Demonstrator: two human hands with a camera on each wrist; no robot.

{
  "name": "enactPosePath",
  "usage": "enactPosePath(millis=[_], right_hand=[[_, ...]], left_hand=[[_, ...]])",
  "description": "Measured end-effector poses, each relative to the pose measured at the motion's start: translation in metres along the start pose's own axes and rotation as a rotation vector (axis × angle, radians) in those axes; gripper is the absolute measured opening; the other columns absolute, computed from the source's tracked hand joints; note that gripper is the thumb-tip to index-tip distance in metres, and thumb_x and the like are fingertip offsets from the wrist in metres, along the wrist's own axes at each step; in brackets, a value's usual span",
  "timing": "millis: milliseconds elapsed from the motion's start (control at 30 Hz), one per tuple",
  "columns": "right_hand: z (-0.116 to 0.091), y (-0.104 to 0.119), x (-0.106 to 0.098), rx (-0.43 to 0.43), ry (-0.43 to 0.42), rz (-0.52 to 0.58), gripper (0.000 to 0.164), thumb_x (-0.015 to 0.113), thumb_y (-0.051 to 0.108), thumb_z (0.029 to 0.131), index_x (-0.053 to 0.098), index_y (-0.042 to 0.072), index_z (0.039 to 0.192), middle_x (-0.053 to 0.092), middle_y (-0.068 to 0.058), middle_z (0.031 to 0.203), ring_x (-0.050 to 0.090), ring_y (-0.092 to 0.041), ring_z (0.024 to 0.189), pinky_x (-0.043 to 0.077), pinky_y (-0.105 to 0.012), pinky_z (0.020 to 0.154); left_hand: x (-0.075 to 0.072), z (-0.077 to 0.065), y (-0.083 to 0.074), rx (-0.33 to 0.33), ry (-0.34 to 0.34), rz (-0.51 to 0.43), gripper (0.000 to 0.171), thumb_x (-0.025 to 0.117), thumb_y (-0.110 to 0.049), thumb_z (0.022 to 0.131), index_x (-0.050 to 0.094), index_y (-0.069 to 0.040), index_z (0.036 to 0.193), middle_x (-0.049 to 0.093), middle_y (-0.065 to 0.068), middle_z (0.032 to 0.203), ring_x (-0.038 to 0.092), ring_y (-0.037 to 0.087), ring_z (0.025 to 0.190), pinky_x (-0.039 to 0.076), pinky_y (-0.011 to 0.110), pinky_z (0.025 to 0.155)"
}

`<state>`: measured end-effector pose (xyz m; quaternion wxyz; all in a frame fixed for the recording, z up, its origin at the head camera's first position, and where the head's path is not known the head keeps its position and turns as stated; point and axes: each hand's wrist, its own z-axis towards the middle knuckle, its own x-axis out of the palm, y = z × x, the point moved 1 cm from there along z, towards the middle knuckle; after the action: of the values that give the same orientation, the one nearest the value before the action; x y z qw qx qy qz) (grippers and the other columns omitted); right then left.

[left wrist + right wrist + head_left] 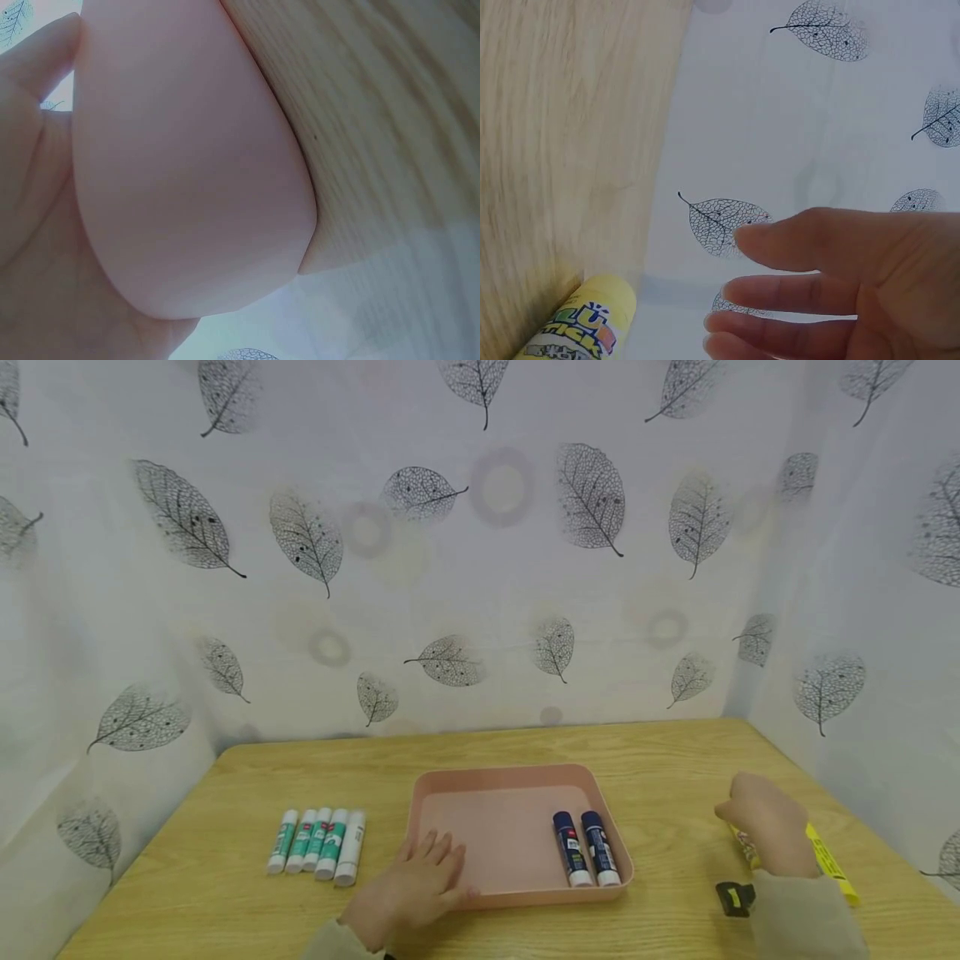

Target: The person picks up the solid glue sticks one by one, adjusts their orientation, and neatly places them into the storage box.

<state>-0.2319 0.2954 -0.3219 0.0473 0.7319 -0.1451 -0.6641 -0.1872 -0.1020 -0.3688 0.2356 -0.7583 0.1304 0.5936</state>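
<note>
My left hand (420,881) rests with straight, spread fingers over the front left corner of a pink tray (540,899). In the left wrist view the palm lies along the outside of the tray wall (187,150). Two dark blue glue sticks (572,852) with white ends lie side by side at the tray's right end. On the right, my right hand (768,818) hovers over yellow glue sticks (832,864), partly hiding them. The right wrist view shows its fingers (787,292) loosely extended, holding nothing, apart from one yellow glue stick (585,322).
Left of the tray, several white and green glue sticks (330,843) lie in a row on the wooden table (652,760). A leaf-patterned curtain (510,577) encloses the table's back and sides. A black strap end (735,899) sticks out by the right sleeve.
</note>
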Motion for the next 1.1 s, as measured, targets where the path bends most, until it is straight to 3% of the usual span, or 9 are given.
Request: enactPosePath(millis=[133, 367, 767, 1100], right_hand=[[0.003, -0.005, 0.000, 0.035, 0.023, -0.018, 0.031, 0.056, 0.025, 0.067, 0.049, -0.002, 0.080, 0.049, -0.016, 0.073, 0.045, -0.024, 0.060, 0.033, -0.047, 0.050], [0.008, -0.014, 0.007, 0.058, 0.066, -0.047, 0.015, 0.052, 0.017, 0.067, 0.047, 0.004, 0.062, 0.047, -0.013, 0.065, 0.042, -0.026, 0.060, 0.033, -0.045, 0.051], [0.015, -0.021, 0.018, 0.089, 0.094, -0.029, 0.016, 0.051, 0.012, 0.067, 0.048, -0.002, 0.074, 0.042, -0.012, 0.064, 0.039, -0.026, 0.059, 0.032, -0.045, 0.053], [0.012, -0.021, 0.025, 0.041, 0.092, -0.005, 0.016, 0.054, 0.012, 0.065, 0.045, 0.001, 0.072, 0.040, -0.011, 0.063, 0.039, -0.023, 0.056, 0.031, -0.035, 0.046]], left_hand=[[-0.001, 0.000, 0.000, 0.001, 0.000, -0.004, 0.070, 0.016, -0.058, 0.076, 0.029, -0.008, 0.123, 0.022, 0.013, 0.126, 0.010, 0.029, 0.115, 0.004, 0.045, 0.090], [0.000, 0.000, 0.000, 0.005, -0.011, 0.010, 0.069, 0.015, -0.057, 0.077, 0.029, -0.007, 0.123, 0.022, 0.013, 0.126, 0.010, 0.029, 0.115, 0.004, 0.044, 0.090], [-0.001, 0.000, 0.000, 0.015, -0.007, -0.001, 0.071, 0.016, -0.058, 0.076, 0.029, -0.007, 0.122, 0.022, 0.015, 0.125, 0.010, 0.030, 0.115, 0.004, 0.046, 0.089], [-0.001, 0.000, -0.001, 0.021, -0.005, -0.003, 0.071, 0.015, -0.058, 0.076, 0.029, -0.007, 0.123, 0.022, 0.015, 0.125, 0.010, 0.030, 0.115, 0.003, 0.045, 0.089]])
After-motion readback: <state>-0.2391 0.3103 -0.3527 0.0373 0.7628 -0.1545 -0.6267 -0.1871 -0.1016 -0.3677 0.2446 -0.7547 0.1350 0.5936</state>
